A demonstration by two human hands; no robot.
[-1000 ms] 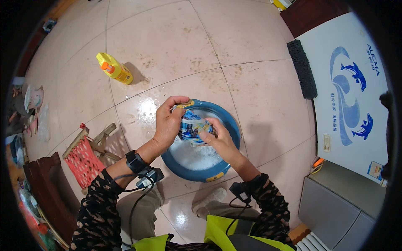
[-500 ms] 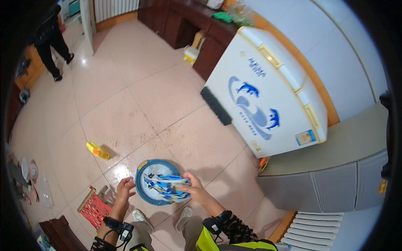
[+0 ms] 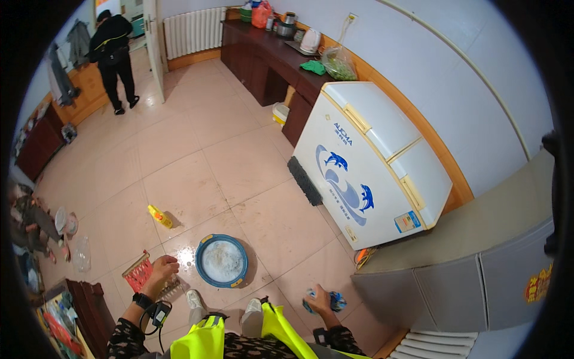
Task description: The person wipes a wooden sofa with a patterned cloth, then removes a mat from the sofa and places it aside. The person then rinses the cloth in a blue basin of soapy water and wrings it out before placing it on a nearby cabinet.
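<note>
My right hand point(image 3: 321, 299) is closed on a bunched blue patterned cloth point(image 3: 338, 301), held out to the right of the basin. Part of the cloth is hidden under the hand. A round blue basin point(image 3: 199, 269) of foamy white suds stands on the floor in front of my feet. To its left is my left hand point(image 3: 165, 267), fingers loosely bent, with nothing visible in it. Below that hand a small stool with a red woven seat point(image 3: 136, 274) is partly covered by my arm. A yellow bottle point(image 3: 159, 216) rests on the tiles beyond.
A white chest freezer point(image 3: 371, 161) stands at the right, a dark brush head point(image 3: 305, 181) against its base. Grey cabinets point(image 3: 418, 284) line the near right. A person in dark clothes point(image 3: 113, 57) stands by the far door. Clutter and a clear plastic bottle point(image 3: 82, 254) lie at left.
My right hand has carried the cloth from over the basin away to the right. My left hand has moved left from the basin's edge. The view has tilted up, showing more of the room.
</note>
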